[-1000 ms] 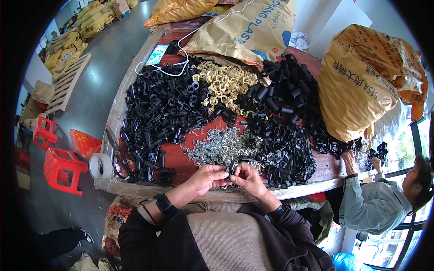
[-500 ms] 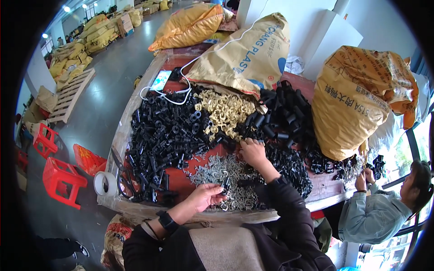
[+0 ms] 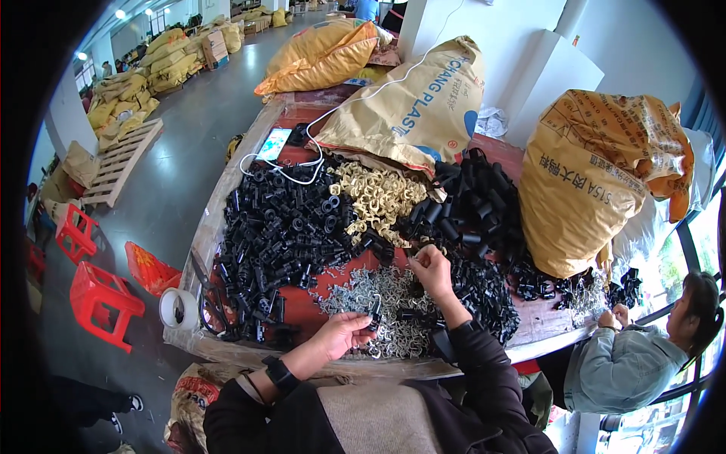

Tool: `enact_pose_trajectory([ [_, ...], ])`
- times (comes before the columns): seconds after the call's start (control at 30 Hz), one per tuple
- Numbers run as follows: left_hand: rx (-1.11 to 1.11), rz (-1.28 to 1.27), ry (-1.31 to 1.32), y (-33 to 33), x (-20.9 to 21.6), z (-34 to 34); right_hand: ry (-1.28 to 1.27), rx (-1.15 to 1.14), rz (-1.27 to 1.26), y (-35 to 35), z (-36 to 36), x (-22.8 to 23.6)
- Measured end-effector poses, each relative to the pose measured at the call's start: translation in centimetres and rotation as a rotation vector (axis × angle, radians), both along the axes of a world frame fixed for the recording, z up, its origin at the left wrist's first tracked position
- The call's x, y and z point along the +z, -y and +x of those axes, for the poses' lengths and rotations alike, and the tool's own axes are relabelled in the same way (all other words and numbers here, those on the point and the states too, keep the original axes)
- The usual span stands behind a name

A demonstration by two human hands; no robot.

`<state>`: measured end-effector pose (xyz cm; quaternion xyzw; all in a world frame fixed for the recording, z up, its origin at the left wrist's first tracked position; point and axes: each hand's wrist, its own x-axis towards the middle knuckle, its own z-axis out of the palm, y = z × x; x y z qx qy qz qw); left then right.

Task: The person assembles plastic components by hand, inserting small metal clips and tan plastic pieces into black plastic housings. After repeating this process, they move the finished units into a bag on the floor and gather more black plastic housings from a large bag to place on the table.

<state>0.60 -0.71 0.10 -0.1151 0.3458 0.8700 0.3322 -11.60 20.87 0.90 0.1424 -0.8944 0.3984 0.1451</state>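
Observation:
My left hand (image 3: pixel 345 334) is closed around a small black plastic fitting (image 3: pixel 374 309), held just above a heap of silver metal clips (image 3: pixel 382 306) near the table's front edge. My right hand (image 3: pixel 430 271) reaches forward over the table, fingers pinched together at the edge of a heap of cream plastic rings (image 3: pixel 376 197); whether it holds a ring is too small to tell. A large pile of black plastic fittings (image 3: pixel 283 234) lies to the left. More black tubes and fittings (image 3: pixel 473 227) are heaped to the right.
Yellow sacks (image 3: pixel 586 178) stand on the table's right and back (image 3: pixel 420 106). A phone with a white cable (image 3: pixel 274 144) lies at the far left, a tape roll (image 3: pixel 179 308) at the near left corner. Red stools (image 3: pixel 102 299) stand on the floor. Another person (image 3: pixel 631 356) works at right.
A second ago both hands were together at the table's front edge. My right hand has since reached forward to the cream rings, while my left stays near the metal clips with the black fitting.

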Motion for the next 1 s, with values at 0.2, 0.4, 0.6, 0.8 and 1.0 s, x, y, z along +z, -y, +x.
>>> enact_pose_trajectory([
  [0.2,0.082,0.050,-0.077,-0.2,0.3,0.0,0.725,0.421,-1.038,0.4,4.8,1.5],
  [0.4,0.174,0.100,-0.090,-1.0,1.1,0.2,1.010,0.561,-1.047,0.9,8.2,1.6],
  [0.6,0.004,0.145,-0.039,-0.8,1.8,0.2,1.076,0.789,-0.745,1.0,8.5,1.9],
  [0.8,0.061,0.172,-0.057,-1.2,1.1,0.0,0.773,0.626,-0.690,2.1,9.4,1.6],
  [1.0,0.141,0.206,-0.045,-1.1,0.7,0.0,0.618,0.465,-0.776,2.7,10.6,1.4],
])
